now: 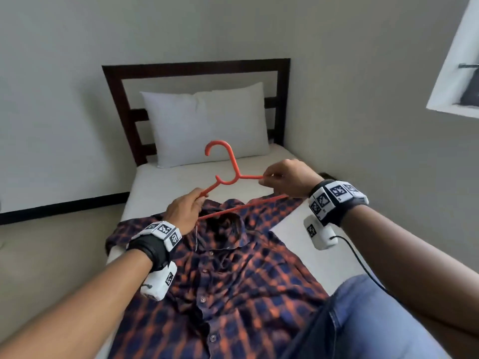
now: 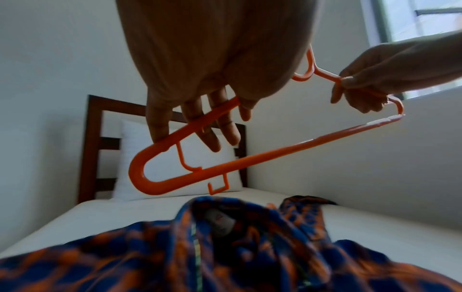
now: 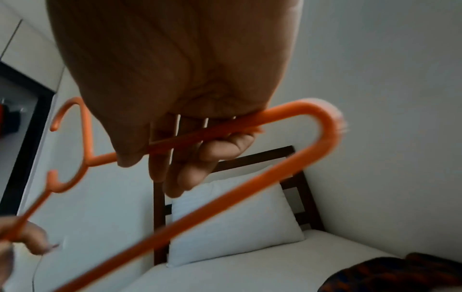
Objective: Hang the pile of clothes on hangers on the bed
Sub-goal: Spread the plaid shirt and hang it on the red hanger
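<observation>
An orange plastic hanger is held in the air above the collar of a blue-and-orange checked shirt that lies buttoned and flat on the white bed. My left hand grips the hanger's left arm between thumb and fingers. My right hand pinches the hanger's right arm near its bend. The hook points toward the pillow. The hanger's bottom bar hovers just over the collar.
A white pillow leans against the dark wooden headboard. Walls close the bed in at the back and right, with a window at upper right. My knee in blue jeans rests on the bed's near right.
</observation>
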Demonstrator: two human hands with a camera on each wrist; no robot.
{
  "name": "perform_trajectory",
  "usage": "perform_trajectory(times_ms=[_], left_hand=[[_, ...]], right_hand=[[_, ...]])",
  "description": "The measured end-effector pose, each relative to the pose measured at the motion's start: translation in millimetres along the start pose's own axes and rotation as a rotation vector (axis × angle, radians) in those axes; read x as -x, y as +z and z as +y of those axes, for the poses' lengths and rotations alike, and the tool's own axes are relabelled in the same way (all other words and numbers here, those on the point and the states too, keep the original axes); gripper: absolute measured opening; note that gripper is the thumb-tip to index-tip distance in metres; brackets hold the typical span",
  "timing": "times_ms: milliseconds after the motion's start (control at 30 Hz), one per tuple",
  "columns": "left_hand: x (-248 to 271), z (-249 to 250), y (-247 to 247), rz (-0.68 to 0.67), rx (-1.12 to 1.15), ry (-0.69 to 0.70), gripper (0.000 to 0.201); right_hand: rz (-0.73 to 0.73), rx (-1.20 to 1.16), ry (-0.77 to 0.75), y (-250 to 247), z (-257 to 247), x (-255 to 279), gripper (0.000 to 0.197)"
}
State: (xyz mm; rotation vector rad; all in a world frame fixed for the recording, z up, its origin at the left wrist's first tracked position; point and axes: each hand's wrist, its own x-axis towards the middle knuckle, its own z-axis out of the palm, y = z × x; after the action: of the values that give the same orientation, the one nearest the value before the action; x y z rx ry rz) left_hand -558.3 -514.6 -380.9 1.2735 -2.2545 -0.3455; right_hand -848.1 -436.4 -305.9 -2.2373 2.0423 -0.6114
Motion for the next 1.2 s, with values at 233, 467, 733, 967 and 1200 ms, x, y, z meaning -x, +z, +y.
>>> perform_trajectory(times_ms=[233, 467, 733, 967, 1200], left_hand=[[-8, -64, 2, -0.071, 0.036, -0.088, 0.019], [-45, -51, 44, -0.246, 0.106, -0.094, 0.012], [-52, -94, 89, -0.080, -0.115, -0.472, 0.066], [-65, -87, 104, -0.039, 0.062, -0.374, 0.016], [-105, -33, 69, 0.078, 0.466, -0.374, 0.013]], right_hand=[[-0.014, 0.054, 0.009, 35, 23, -27, 0.033], [0.141, -0.099, 0.256, 61, 96, 10, 0.032], [0.087, -0.120, 0.345, 58, 127, 4, 0.032], [-0.006, -0.218, 0.390, 99, 104, -15, 0.034], [0.039, -0.374, 0.446, 137, 43, -27, 0.046]])
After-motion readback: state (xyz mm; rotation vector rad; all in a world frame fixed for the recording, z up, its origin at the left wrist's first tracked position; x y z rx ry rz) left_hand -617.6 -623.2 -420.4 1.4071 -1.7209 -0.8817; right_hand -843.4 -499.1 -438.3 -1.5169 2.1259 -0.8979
